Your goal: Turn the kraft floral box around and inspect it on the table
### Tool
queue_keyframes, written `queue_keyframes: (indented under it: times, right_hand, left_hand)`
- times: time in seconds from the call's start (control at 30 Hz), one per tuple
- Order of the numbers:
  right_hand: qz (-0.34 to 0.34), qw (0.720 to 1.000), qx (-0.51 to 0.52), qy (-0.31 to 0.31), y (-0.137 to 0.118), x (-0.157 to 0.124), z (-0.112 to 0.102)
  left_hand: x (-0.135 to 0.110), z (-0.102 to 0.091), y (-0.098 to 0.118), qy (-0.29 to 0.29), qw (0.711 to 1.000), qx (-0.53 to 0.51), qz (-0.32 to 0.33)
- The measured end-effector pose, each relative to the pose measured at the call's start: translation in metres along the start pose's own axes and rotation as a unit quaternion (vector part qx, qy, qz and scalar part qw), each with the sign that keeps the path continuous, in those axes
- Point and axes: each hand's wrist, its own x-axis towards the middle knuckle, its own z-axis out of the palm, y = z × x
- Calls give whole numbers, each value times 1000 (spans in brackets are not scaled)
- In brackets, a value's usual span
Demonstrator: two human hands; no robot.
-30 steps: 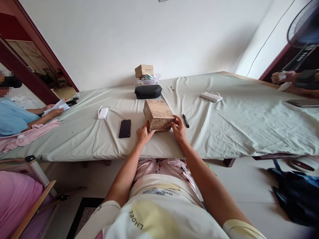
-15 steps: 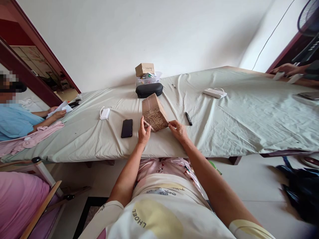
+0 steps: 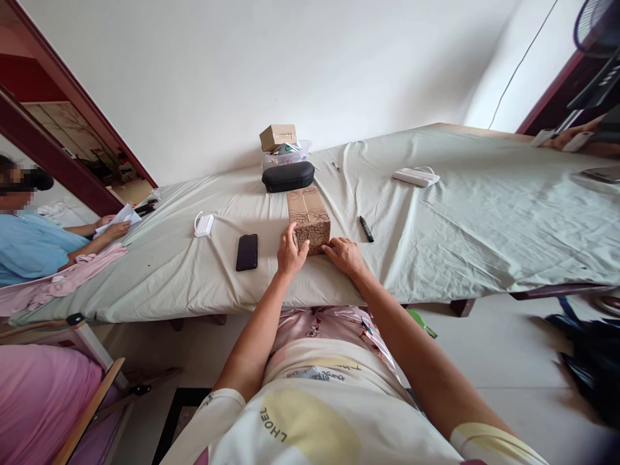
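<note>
A brown cardboard box (image 3: 308, 216) with drawn patterns on its sides lies on the cloth-covered table (image 3: 436, 239), its taped top facing up. My left hand (image 3: 290, 253) grips its near left corner, thumb along the left edge. My right hand (image 3: 345, 254) rests by the near right corner, fingertips touching the box's front face. A black phone (image 3: 247, 252) lies just left of my left hand. A black marker (image 3: 366, 228) lies to the right of the box.
Behind the box are a black case (image 3: 288, 176), a clear tub (image 3: 285, 155) and a small cardboard box (image 3: 278, 136). A white item (image 3: 203, 225) lies left, a white power strip (image 3: 415, 177) right. One person sits at far left (image 3: 33, 239); another's hands (image 3: 566, 135) show far right.
The box was tipped up on an edge half a second ago and turned; it now lies flat with its long side pointing away from me. Both hands stayed on it.
</note>
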Motion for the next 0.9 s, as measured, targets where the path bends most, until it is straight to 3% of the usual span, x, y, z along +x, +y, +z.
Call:
queue_keyframes:
  times: [0.2,0.27,0.4,0.73,0.9]
  right_hand:
    - [-58,978,149,134,5,0,8]
    - [-85,968,179,151,3,0,10]
    - [-110,965,193,140,0,0,9]
    - [-31,974,205,92,2,0,16]
    - [-34,973,212,89,6,0,17]
  left_hand:
    - [-12,11,-8,33,999,-6,1]
    - [-14,11,-9,27,1000,-10,-5]
    - [-14,11,-6,13,1000,-8,-23]
    - [-14,5,-6,20,998,-31,-57]
    - [-18,2,-9,34,996,-43,-68]
